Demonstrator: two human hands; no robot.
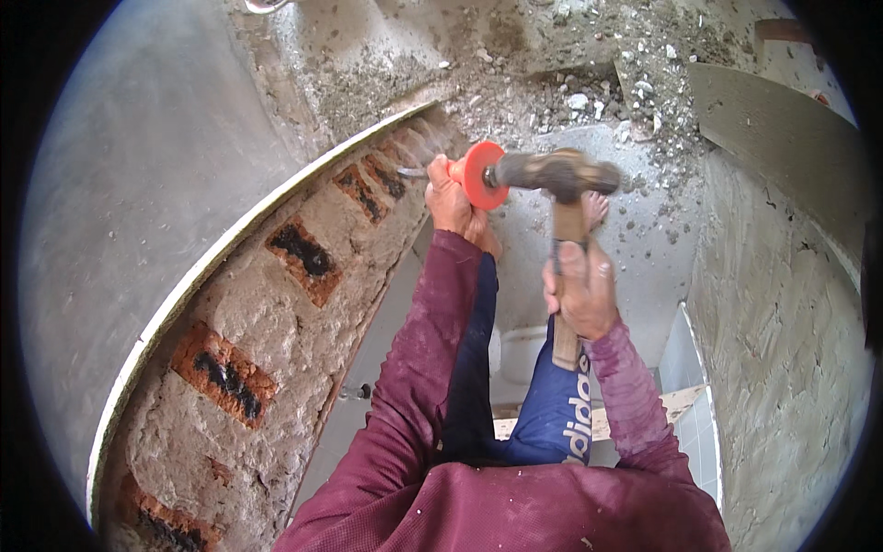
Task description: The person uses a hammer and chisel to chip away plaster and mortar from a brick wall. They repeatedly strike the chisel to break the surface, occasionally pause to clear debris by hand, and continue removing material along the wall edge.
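Observation:
A chisel with a round orange hand guard (485,175) is gripped in my left hand (452,201), fingers wrapped around its grip. Its grey metal tip points left, at the broken wall edge (207,469) where bricks and rough mortar are exposed. My right hand (586,293) is closed on the wooden handle of a hammer (563,173). The hammer's head, slightly blurred, lies level with the struck end of the chisel and looks to touch it. Part of a bare foot (596,210) shows beyond the hammer.
Several reddish bricks with black hollows, one a brick (223,373) near the left, line the wall edge beside a curved pale rim (166,317). Rubble (578,101) covers the floor ahead. A rough plastered wall (782,340) stands at right, with a grey board (782,138) beyond it.

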